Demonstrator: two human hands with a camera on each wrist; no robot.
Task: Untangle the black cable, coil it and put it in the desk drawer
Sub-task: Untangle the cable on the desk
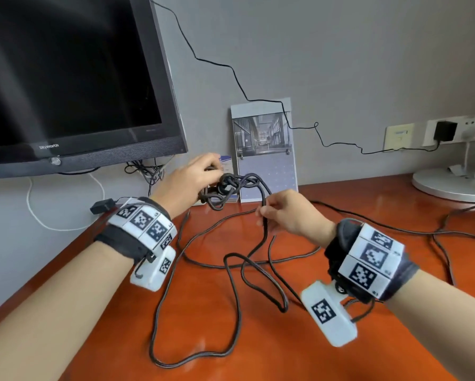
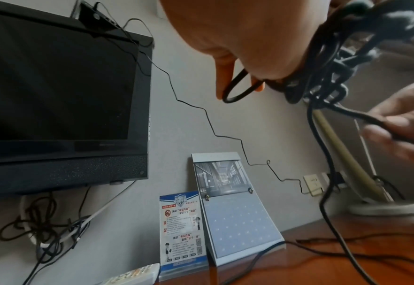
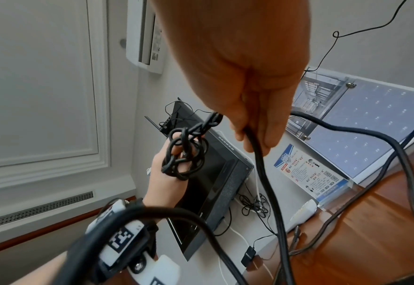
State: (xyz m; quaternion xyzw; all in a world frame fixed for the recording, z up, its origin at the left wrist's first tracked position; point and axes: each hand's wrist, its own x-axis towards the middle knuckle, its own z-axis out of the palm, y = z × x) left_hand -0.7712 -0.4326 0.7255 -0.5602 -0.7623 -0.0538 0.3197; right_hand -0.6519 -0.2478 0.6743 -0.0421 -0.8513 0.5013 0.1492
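The left hand (image 1: 188, 178) curls round the knotted clump of the thick black cable (image 1: 232, 185), raised near the back edge of the red-brown wooden desk (image 1: 340, 361). The right hand (image 1: 291, 213) pinches a strand beside it; loose loops trail across the desk's middle.

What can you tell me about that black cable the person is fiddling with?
The black cable is long, thick and matte, perhaps fabric-sheathed. One part is bunched into a tight knot, held above the wooden desk by the left hand, whose fingers pass through its loops. The right hand pinches a strand coming out of the knot. The rest hangs down and sprawls in loose, crossing loops over the desk; neither end is clearly visible.
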